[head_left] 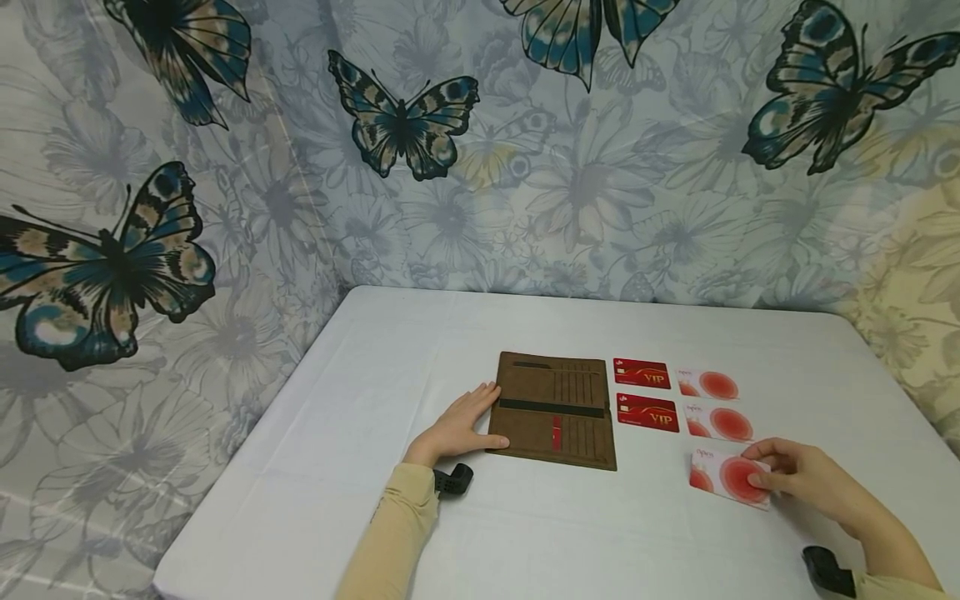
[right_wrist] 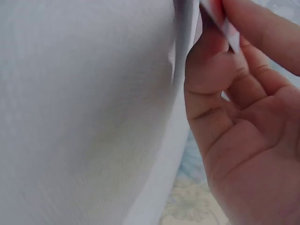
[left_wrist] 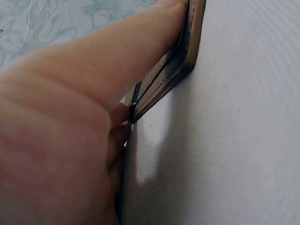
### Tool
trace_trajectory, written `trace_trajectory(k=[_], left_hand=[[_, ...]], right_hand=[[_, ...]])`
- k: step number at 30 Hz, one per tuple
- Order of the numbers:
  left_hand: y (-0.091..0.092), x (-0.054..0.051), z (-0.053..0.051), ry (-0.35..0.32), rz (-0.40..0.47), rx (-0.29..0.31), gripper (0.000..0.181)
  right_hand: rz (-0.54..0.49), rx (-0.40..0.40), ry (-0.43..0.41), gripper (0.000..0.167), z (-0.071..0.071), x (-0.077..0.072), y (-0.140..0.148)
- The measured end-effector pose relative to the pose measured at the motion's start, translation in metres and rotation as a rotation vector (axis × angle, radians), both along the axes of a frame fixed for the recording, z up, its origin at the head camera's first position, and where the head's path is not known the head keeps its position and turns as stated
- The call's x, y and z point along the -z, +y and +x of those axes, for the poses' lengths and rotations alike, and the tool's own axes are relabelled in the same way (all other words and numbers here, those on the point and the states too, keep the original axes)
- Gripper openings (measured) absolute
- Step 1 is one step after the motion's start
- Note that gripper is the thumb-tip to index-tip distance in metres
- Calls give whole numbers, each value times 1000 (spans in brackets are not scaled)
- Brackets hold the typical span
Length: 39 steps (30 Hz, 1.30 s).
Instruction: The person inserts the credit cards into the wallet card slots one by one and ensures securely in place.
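A brown wallet (head_left: 551, 429) lies unfolded on the table, a red card edge (head_left: 557, 433) showing in one lower slot. My left hand (head_left: 459, 423) rests at its left side, fingers spread and thumb on the lower left corner; the left wrist view shows that thumb on the wallet's stitched edge (left_wrist: 194, 42). My right hand (head_left: 806, 479) pinches a white card with red circles (head_left: 708, 477) by its right end, between thumb and fingers. From the right wrist, only a sliver of this card (right_wrist: 229, 33) shows between the fingers.
Right of the wallet lie two red VIP cards (head_left: 642, 374), one above the other. Beside them are two white cards with red circles (head_left: 720, 422), also in a column. A white cloth covers the table (head_left: 420, 333); butterfly-patterned fabric (head_left: 450, 225) hangs behind and at the left.
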State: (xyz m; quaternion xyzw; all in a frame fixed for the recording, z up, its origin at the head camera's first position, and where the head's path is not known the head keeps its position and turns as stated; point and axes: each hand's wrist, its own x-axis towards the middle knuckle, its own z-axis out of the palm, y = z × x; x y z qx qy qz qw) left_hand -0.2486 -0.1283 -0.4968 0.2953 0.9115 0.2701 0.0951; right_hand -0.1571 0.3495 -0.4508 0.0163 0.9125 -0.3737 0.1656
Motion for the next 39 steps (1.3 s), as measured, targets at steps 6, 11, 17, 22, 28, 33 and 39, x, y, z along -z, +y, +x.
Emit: trace_trajectory(k=[6, 11, 17, 22, 28, 33, 39], left_hand=[[1, -3, 1, -9, 10, 2, 88], [1, -2, 1, -10, -5, 2, 88], [1, -1, 0, -6, -11, 0, 88], [1, 0, -1, -7, -15, 0, 88], [1, 1, -1, -3, -14, 1, 88], [1, 1, -1, -10, -10, -2, 88], [0, -1, -1, -10, -18, -4, 89]], right_hand=[[-79, 6, -2, 48, 2, -4, 0], [-146, 25, -5, 50, 1, -6, 1], [-164, 43, 35, 54, 1, -7, -5], [-166, 30, 90, 54, -2, -9, -18], [-257, 22, 119, 52, -10, -11, -37], [-324, -7, 140, 50, -17, -12, -55], [-396, -16, 164, 46, -27, -8, -72]])
